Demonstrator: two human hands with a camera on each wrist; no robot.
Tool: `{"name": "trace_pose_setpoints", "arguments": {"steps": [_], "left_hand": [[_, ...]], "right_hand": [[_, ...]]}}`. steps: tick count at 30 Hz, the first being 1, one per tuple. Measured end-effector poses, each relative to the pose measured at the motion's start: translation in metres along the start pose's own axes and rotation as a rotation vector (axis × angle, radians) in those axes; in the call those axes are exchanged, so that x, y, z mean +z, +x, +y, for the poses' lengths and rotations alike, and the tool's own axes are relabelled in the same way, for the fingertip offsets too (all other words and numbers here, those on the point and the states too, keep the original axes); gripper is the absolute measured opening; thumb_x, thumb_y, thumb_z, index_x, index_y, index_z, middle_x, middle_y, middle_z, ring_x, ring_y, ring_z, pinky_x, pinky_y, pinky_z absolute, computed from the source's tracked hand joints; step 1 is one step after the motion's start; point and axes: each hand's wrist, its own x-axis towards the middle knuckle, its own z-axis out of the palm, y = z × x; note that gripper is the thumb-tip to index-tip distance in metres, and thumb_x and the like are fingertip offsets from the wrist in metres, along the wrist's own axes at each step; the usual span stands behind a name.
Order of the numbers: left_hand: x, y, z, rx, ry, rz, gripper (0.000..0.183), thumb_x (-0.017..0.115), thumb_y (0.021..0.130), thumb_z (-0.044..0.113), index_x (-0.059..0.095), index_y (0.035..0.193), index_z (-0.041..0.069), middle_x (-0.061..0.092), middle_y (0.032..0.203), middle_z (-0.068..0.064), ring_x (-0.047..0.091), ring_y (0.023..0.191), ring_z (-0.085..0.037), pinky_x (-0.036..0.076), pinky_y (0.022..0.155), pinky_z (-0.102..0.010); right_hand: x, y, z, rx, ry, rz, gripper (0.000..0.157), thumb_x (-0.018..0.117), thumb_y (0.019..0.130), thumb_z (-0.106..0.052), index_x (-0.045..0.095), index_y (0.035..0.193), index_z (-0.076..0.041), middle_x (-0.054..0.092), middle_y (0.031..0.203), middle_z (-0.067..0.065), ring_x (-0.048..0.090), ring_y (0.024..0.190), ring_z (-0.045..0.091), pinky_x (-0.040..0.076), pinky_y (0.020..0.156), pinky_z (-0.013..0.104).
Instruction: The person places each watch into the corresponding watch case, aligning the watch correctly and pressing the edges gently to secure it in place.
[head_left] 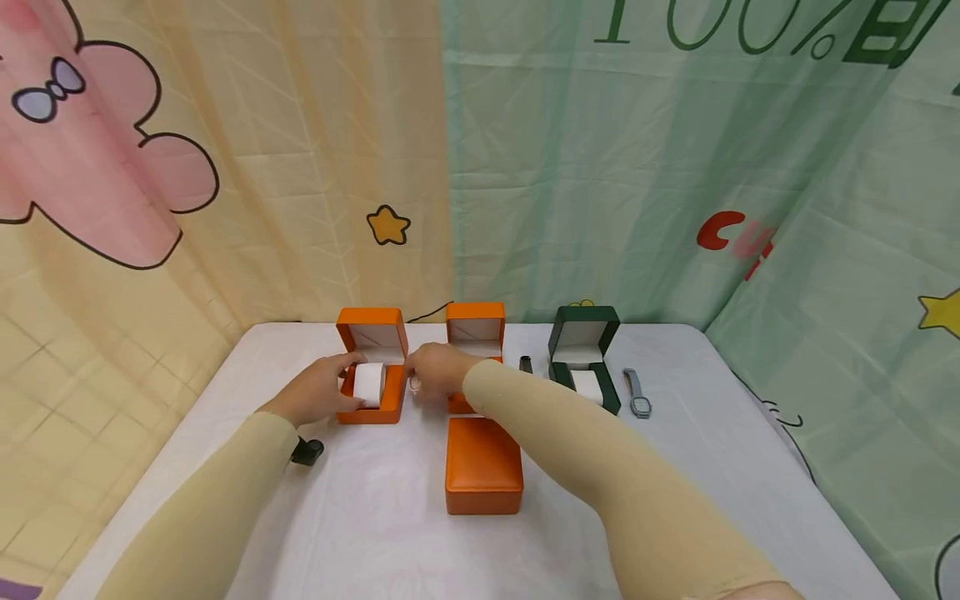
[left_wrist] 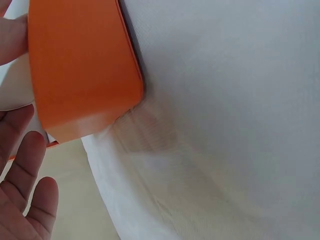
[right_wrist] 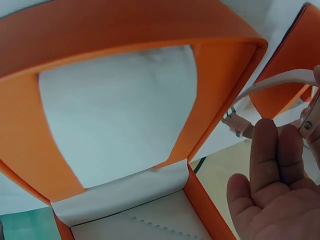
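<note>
White cloth (head_left: 367,517) bears a closed orange box (head_left: 483,467) near the hands (head_left: 318,393) (head_left: 442,369).

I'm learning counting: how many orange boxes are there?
3: left open box; middle open box, partly covered; closed box in front. More may be hidden.

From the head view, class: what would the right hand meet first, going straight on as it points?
The right hand, with the pale strap it holds, would probably meet the right side of the leftmost orange box; depth is unclear, so they may be touching.
</note>
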Motion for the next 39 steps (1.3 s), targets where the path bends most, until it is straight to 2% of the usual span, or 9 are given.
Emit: {"name": "trace_pose_setpoints", "arguments": {"steps": [3,7,14,23,31,39], "left_hand": [[-0.001,-0.002,0.001,-0.011,-0.014,0.003,0.075,0.087,0.086,0.029,0.051,0.148,0.009,0.062,0.138,-0.02,0.058,0.123,-0.038,0.052,0.109,-0.059],[-0.001,-0.003,0.003,-0.022,-0.024,0.008,0.075,0.086,0.087,0.028,0.05,0.149,0.008,0.061,0.139,-0.02,0.057,0.124,-0.038,0.052,0.109,-0.058],[-0.001,-0.005,0.006,-0.009,-0.031,0.028,0.072,0.087,0.087,0.027,0.05,0.146,0.007,0.061,0.136,-0.018,0.058,0.121,-0.037,0.053,0.107,-0.057],[-0.003,-0.005,0.007,-0.022,-0.063,0.04,0.072,0.087,0.087,0.026,0.048,0.146,0.009,0.06,0.133,-0.017,0.058,0.118,-0.035,0.055,0.102,-0.053],[-0.005,-0.006,0.01,-0.027,-0.101,0.077,0.076,0.086,0.087,0.023,0.043,0.148,0.008,0.055,0.139,-0.018,0.057,0.122,-0.037,0.054,0.106,-0.056],[-0.008,-0.007,0.013,0.002,-0.119,0.127,0.077,0.084,0.088,0.019,0.041,0.15,0.004,0.053,0.141,-0.018,0.057,0.124,-0.038,0.057,0.101,-0.052]], "right_hand": [[-0.002,-0.004,0.002,-0.038,0.02,0.029,0.034,0.07,0.097,-0.023,0.072,0.13,-0.014,0.073,0.122,0.001,0.063,0.112,0.019,0.053,0.103,0.028],[-0.004,-0.009,0.003,-0.062,0.045,0.048,0.033,0.068,0.097,-0.021,0.071,0.13,-0.012,0.072,0.121,0.003,0.062,0.11,0.02,0.053,0.102,0.028],[-0.009,-0.018,0.003,-0.021,0.131,0.043,0.041,0.073,0.095,-0.022,0.067,0.135,-0.013,0.065,0.126,0.007,0.059,0.11,0.02,0.053,0.101,0.03],[-0.009,-0.019,0.007,0.006,0.212,0.074,0.039,0.074,0.094,-0.019,0.067,0.132,-0.018,0.063,0.125,0.006,0.058,0.103,0.018,0.054,0.093,0.027],[-0.013,-0.022,0.005,0.017,0.22,0.075,0.044,0.077,0.093,-0.018,0.066,0.136,-0.015,0.063,0.126,0.005,0.058,0.104,0.018,0.054,0.095,0.027],[-0.015,-0.025,0.005,0.01,0.246,0.107,0.04,0.074,0.095,-0.013,0.067,0.134,-0.013,0.064,0.124,0.007,0.057,0.105,0.019,0.052,0.09,0.027]]}}
